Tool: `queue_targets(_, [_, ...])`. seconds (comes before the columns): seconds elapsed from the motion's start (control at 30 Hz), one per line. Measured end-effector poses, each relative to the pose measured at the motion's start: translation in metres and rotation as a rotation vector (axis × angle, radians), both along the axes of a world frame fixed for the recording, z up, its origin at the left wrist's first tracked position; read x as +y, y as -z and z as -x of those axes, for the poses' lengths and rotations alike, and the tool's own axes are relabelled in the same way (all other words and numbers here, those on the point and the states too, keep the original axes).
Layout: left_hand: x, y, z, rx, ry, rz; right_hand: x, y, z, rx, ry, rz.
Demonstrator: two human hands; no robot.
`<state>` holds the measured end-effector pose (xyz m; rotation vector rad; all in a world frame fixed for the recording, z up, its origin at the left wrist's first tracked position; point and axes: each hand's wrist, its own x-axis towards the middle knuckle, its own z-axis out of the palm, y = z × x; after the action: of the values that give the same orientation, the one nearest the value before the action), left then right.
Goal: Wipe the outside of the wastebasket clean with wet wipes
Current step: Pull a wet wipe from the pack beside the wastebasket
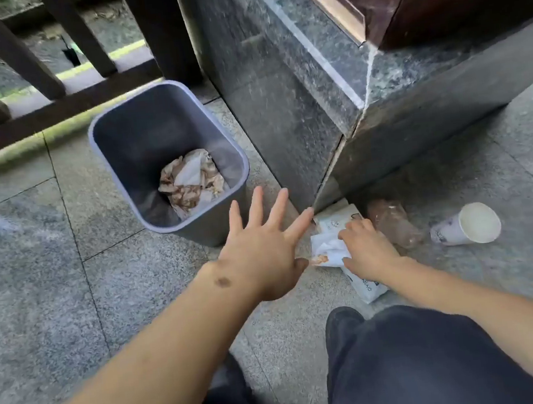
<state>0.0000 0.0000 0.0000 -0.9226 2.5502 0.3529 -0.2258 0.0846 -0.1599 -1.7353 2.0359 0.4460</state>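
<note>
A grey plastic wastebasket (111, 142) stands upright on the stone floor, with crumpled brown-stained paper (190, 180) at its bottom. My left hand (263, 248) hovers with fingers spread just in front of the basket's near right corner, holding nothing. To the right, a white pack of wet wipes (364, 287) lies on the floor by the pillar's base. My right hand (367, 247) rests on the pack and pinches a white wipe (329, 248) that sticks out of it.
A dark granite pillar (281, 101) rises right of the basket. A tipped paper cup (468, 225) and a crumpled clear plastic bag (392, 221) lie beside the pack. A dark wooden railing (52, 115) runs behind the basket. My knees and a shoe (343, 322) fill the bottom.
</note>
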Motion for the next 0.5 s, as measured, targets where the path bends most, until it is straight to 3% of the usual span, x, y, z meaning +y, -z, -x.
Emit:
queue_targets(0.23, [-0.038, 0.030, -0.020, 0.062, 0.047, 0.177, 0.017, 0.032, 0.008, 0.091, -0.073, -0.011])
queue_targets(0.5, [-0.056, 0.047, -0.028, 0.089, 0.034, 0.218, 0.014, 0.040, 0.011, 0.106, -0.067, 0.059])
